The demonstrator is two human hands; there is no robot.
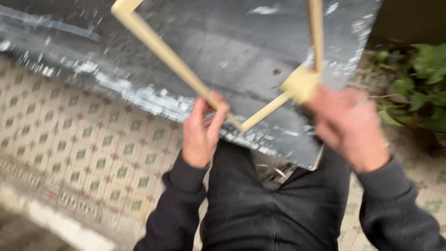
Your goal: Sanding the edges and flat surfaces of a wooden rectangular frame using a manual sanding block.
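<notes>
- Landmark: the dark slab [241, 51], a grey, paint-flecked sheet lying flat in front of me. Everything else is placed from it.
- A pale wooden frame [172, 58] of thin square strips hangs tilted above the slab, its lower corner dipping over the slab's near edge. The top runs out of view.
- My left hand [200, 135] sits at the slab's near edge, fingers and thumb pinched shut on the frame's long slanted strip just above the lower corner. I judge this steadies the piece off the surface.
- My right hand [348, 125] is blurred, over the slab's near right corner. It lies against a small pale block [301, 84] where two strips meet; whether it clamps the block or only presses it I cannot tell.
- The hands are well apart, one on each side of the lower corner.
- The wood looks raw, light, unfinished, with straight edges.
- Left of the slab: patterned floor tiles [79, 153]. Right of it: green leaves [418, 83].
- Below the slab's near edge: my dark sleeves and jacket.
</notes>
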